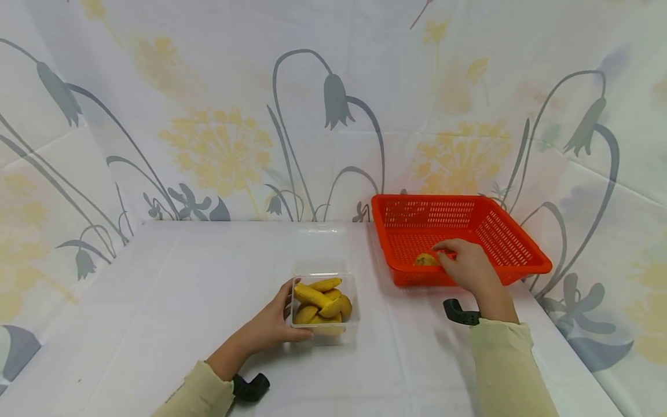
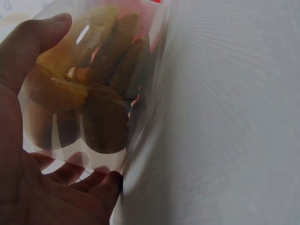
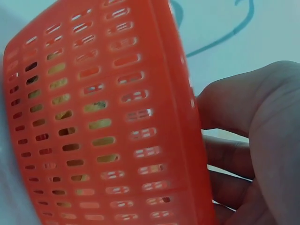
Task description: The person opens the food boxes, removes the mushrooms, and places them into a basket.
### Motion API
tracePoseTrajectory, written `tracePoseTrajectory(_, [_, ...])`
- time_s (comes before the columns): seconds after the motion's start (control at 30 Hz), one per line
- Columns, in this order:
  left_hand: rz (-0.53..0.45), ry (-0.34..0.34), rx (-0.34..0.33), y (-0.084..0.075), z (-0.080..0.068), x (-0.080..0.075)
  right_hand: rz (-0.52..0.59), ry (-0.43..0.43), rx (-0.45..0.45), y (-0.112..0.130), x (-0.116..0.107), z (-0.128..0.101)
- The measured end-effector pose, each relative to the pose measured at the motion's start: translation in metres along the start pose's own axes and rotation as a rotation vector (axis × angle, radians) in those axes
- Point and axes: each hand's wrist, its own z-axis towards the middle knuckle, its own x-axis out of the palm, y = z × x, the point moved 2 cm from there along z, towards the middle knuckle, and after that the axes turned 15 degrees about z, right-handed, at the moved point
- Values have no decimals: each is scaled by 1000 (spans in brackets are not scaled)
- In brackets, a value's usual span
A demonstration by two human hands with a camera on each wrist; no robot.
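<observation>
My left hand holds a clear plastic container by its left side, with the thumb at the near wall. Inside are small yellow bananas heaped with rounder yellow fruit. Seen in the left wrist view, the thumb lies across one wall and the fingers curl at the container's base. My right hand reaches over the near rim of a red plastic basket, thumb and index finger apart. Left of its fingertips, a yellow fruit lies in the basket. In the right wrist view the slotted basket wall hides the fingertips.
A clear plastic lid-like piece lies flat just behind the container. The white-covered table meets a flower-printed cloth backdrop at the back and sides. The basket stands at the back right, close to the backdrop.
</observation>
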Motion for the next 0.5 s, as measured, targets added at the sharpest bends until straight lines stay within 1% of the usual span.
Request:
tracePoseTrajectory(0.17, [5,1,0,1,-1,0,15,-16,-19,7,3,-2])
tracePoseTrajectory(0.37, [9,0,-5,0,-1,-1,1,-39,-120,25,4,-5])
tracePoseTrajectory(0.5, [14,1,0,0,0,0,5,-37,-154,34,4,-9])
